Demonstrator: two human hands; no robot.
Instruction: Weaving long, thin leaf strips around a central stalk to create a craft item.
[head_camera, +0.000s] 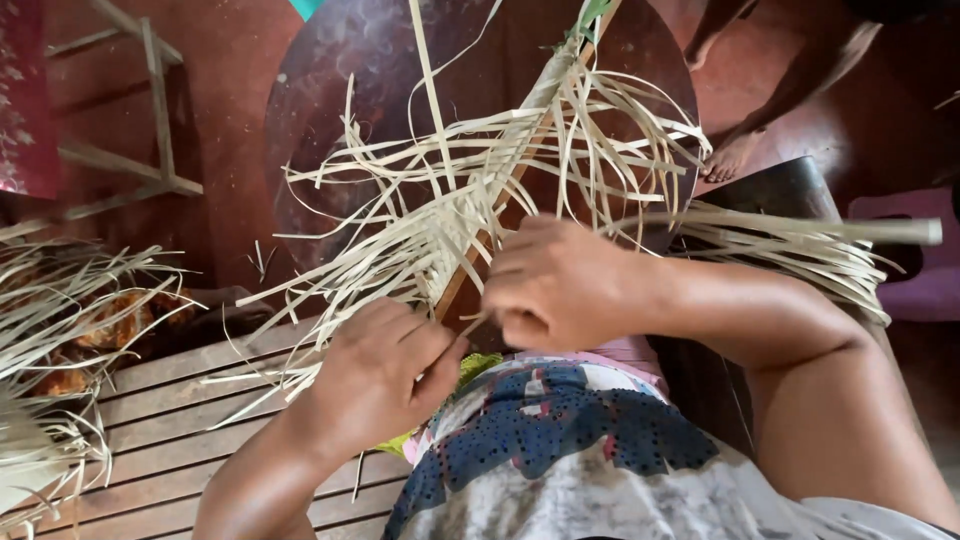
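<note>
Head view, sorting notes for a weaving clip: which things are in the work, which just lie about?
In hand: woven palm strips, wooden stick, left hand, right hand.
Lying about: loose strip pile, slatted bench, wooden frame, purple seat.

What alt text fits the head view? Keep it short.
Seen from above, a person's left hand and right hand grip a partly woven palm frond along its midrib, pale leaf strips splaying outward. A slatted wooden bench lies below; another person's bare feet stand beyond.
</note>
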